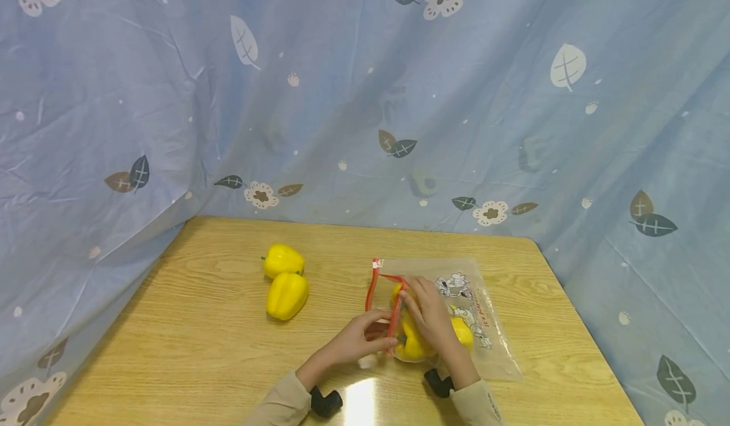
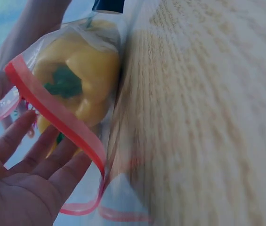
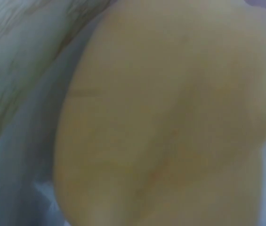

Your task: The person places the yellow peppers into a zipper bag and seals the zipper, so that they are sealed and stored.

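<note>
Left hand (image 1: 356, 337) loosely spread, thumb and fingers apart, touching red zip rim (image 1: 371, 293) of clear, flat plastic bag with cartoon print (image 1: 499, 356). Right hand (image 1: 432, 312) pinches the rim's far end. Bag lies on light wood-grain table (image 1: 194, 324), yellow bell peppers (image 1: 415, 347) inside, exact count unclear. Two loose yellow peppers (image 1: 288, 296) touch each other, left of bag. Right wrist view blurred.

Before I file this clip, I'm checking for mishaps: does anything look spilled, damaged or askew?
Nothing stands out. Two yellow bell peppers lie apparently whole on the table; the zip bag holding more shows no visible tear, its mouth open at the left hand.
</note>
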